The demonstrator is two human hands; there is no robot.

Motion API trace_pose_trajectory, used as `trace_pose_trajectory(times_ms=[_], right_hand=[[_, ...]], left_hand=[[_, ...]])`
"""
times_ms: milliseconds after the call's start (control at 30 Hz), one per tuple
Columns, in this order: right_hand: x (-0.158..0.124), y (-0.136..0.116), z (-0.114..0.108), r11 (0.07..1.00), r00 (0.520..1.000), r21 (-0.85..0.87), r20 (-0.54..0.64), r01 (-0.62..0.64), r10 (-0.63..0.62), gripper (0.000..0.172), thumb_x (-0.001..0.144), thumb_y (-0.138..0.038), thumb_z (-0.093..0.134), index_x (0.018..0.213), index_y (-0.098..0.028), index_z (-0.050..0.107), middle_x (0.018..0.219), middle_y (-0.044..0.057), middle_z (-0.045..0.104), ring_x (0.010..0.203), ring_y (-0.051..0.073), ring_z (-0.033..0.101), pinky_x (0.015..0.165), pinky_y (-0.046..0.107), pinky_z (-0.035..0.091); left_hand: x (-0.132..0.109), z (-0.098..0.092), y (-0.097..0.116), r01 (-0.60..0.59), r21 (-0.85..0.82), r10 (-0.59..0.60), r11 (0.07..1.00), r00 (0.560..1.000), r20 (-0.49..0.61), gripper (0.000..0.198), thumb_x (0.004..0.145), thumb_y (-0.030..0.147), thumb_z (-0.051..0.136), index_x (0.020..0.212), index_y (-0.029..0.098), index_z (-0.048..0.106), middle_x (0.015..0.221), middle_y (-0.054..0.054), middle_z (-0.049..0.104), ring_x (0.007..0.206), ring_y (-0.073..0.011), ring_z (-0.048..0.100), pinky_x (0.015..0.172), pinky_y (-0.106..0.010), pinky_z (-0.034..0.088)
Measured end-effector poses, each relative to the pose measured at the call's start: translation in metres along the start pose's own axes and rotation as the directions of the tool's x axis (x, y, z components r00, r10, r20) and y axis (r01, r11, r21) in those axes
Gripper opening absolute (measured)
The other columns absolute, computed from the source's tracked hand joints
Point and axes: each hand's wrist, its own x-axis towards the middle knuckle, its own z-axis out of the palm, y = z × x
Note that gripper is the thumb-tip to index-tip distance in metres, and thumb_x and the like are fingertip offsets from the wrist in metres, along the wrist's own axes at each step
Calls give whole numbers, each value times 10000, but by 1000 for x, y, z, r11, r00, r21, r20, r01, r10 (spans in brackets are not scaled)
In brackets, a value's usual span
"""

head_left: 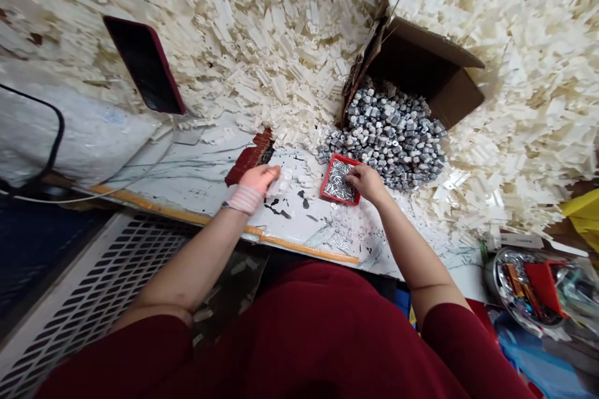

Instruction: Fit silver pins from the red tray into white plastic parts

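Observation:
My left hand [258, 181], with a striped band around the palm and wrist, is closed on a translucent white plastic piece [282, 182] above the tabletop. My right hand [368, 182] reaches over the edge of a small red tray [323, 189]. Its fingertips are pressed together among short metal pins [337, 182]; whether a pin is between them is too small to see. Behind that tray, a heap of small grey and white cylindrical parts [395, 137] spills from a cardboard box [456, 96] lying on its side.
Loose white plastic pieces [243, 31] pile high across the back. A phone [143, 65] stands propped at left, near a clear plastic bag [93, 131]. A torn dark red piece [249, 156] lies beside my left hand. At right sits a metal bowl [495, 287] of mixed items.

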Motion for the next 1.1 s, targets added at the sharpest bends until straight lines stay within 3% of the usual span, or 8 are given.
trace_pose_trajectory(times_ms=[33, 133, 233, 300, 400, 633, 867, 1100], right_hand=[[-1, 1, 1, 994, 998, 90, -5, -56, 56, 136, 792, -297, 665, 725, -180, 649, 787, 29, 664, 727, 158, 562, 657, 276, 412], [-8, 2, 5, 894, 989, 429, -10, -129, 147, 213, 739, -364, 698, 692, -173, 618, 691, -2, 622, 632, 127, 525, 600, 263, 410], [-22, 1, 4, 623, 989, 773, 40, -119, 140, 306, 679, -459, 727, 758, -182, 622, 709, -12, 609, 638, 119, 547, 585, 261, 453], [-35, -3, 3, 450, 985, 879, 106, -158, 138, 376, 624, -488, 763, 808, -189, 628, 704, -18, 610, 634, 118, 566, 579, 265, 481], [-56, -11, 2, 366, 978, 911, 146, -191, 147, 385, 611, -463, 783, 842, -191, 636, 701, -15, 636, 618, 115, 580, 602, 280, 505], [-79, -20, 3, 460, 986, 885, -4, -73, 164, 240, 615, -338, 770, 752, -202, 627, 728, -24, 643, 665, 121, 581, 689, 297, 502], [-87, -20, 1, 727, 992, 686, -113, 31, 64, 190, 700, -340, 672, 817, -197, 629, 756, -2, 640, 699, 139, 579, 693, 305, 487], [-93, -23, 0, 842, 984, 528, -174, 112, -21, 101, 766, -258, 603, 839, -194, 630, 807, 17, 655, 745, 150, 601, 704, 302, 505]], left_hand=[[-8, 12, 1, 42, -25, -43, 999, 998, -42, 282, 754, 331, 695, 657, 144, 507, 458, 77, 408, 430, -47, 346, 417, -181, 264], [-29, 55, 7, 160, -316, -112, 935, 980, 167, 348, 616, 277, 768, 850, 164, 537, 593, 68, 521, 511, -72, 483, 472, -180, 370], [-43, 95, 12, 291, -497, -125, 818, 932, 339, 517, 544, 249, 794, 988, 167, 544, 794, 2, 637, 676, -129, 611, 590, -242, 492], [-49, 113, 14, 333, -510, -149, 793, 918, 368, 449, 556, 267, 789, 924, 154, 558, 817, -18, 645, 684, -137, 615, 601, -262, 509], [-57, 128, 14, 356, -467, -186, 809, 910, 371, 377, 590, 296, 774, 861, 153, 556, 773, -8, 640, 632, -133, 605, 561, -265, 503], [-69, 134, 14, 276, -371, -158, 887, 935, 317, 314, 629, 276, 747, 842, 158, 549, 642, 37, 594, 510, -95, 544, 472, -213, 418], [-79, 132, 17, 214, -279, -120, 936, 941, 316, 265, 673, 272, 712, 834, 164, 532, 567, 55, 562, 457, -92, 513, 459, -215, 394], [-86, 130, 26, 181, -170, -115, 969, 934, 338, 195, 722, 268, 657, 815, 172, 514, 527, 78, 514, 409, -76, 453, 440, -210, 378]])
